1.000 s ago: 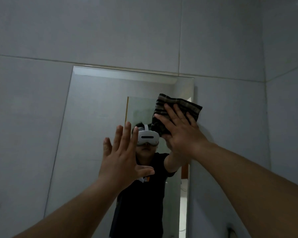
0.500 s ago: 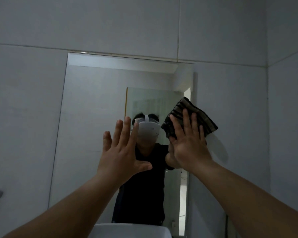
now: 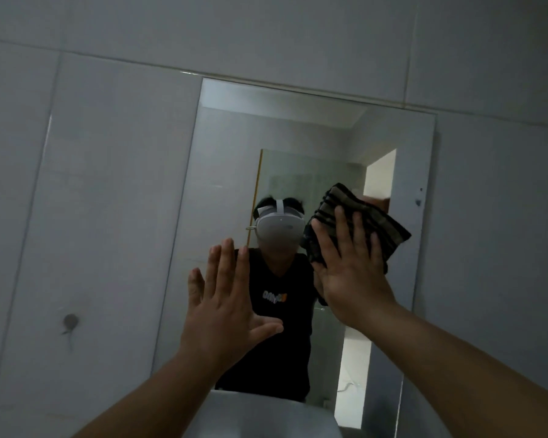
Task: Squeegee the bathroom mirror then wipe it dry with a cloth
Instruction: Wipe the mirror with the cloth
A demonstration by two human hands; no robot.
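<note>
Striped cloth (image 3: 358, 226) under flat right hand (image 3: 351, 273) on mirror (image 3: 298, 128) | left hand (image 3: 225, 305) fingers spread, empty

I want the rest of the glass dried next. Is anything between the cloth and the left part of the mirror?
Only the left hand, spread open in front of the mirror just left of the cloth that the right hand presses flat. Nothing else visible blocks that path.

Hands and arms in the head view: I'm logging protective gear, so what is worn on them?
Nothing shows on them. The left hand and right hand are bare: no gloves, rings, watch or bands visible. Both forearms are bare to the frame's edge, with no sleeve in view.
</note>
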